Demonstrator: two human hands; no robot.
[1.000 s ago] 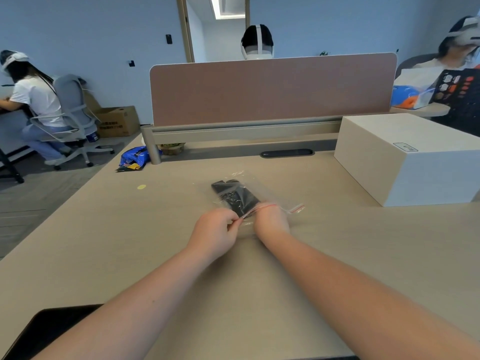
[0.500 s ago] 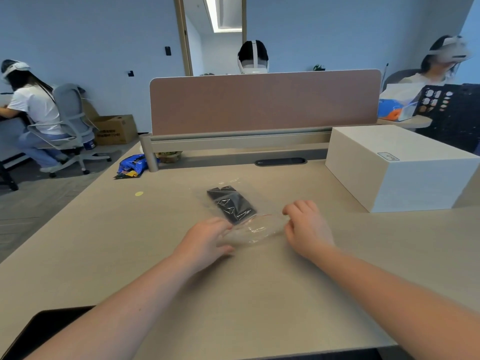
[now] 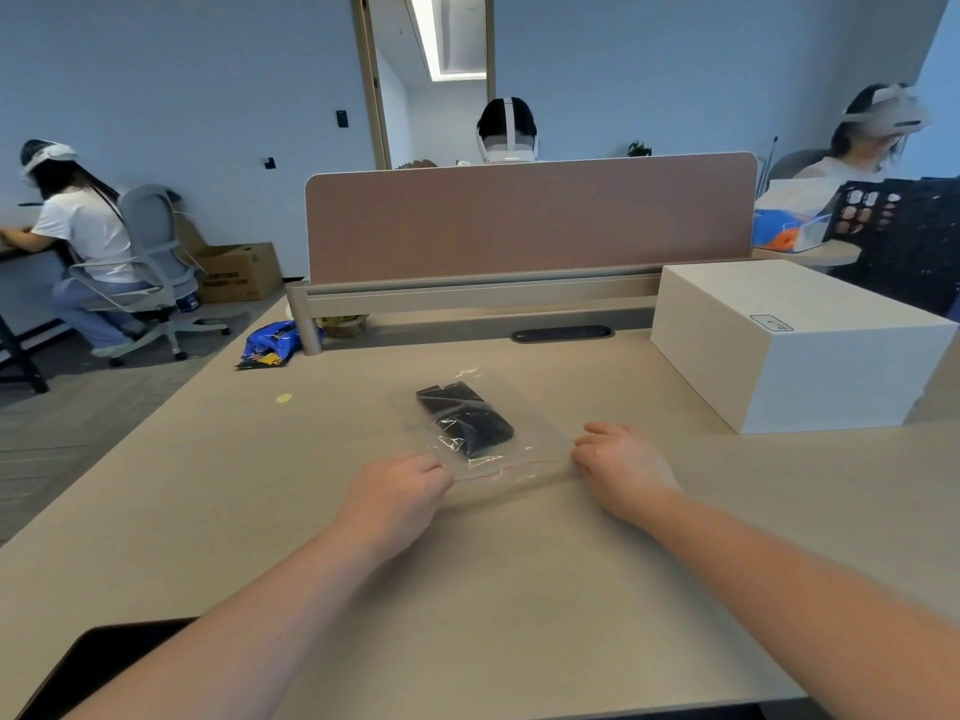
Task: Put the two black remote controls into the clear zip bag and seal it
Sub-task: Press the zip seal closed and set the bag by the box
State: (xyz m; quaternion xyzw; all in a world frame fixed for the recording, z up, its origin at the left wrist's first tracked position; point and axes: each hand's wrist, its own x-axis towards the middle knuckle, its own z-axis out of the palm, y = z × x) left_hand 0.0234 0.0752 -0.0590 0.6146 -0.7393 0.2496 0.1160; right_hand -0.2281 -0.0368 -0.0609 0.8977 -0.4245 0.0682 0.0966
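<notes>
You are resting your left hand (image 3: 402, 493) loosely curled, fingertips pinning the bag (image 3: 485, 439) at its near-left corner; your right hand (image 3: 621, 467) is lying half-curled just beside the near-right corner, gripping nothing. The bag is lying flat on the desk (image 3: 519, 589), both remotes (image 3: 462, 418) inside. Sealing looks finished or nearly so; next, you'd be checking the red zip line closes fully. A second ago both hands were pinching the zip mid-bag; now they are sitting apart.

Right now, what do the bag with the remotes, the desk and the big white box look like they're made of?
Zip bag: thin clear plastic film, crinkled with glare, red line at the zip. Remotes: dark, glossy, probably hard plastic. Desk: matte beige, faint grain, likely laminate. White box: smooth, matte; card or plastic, unclear.
</notes>
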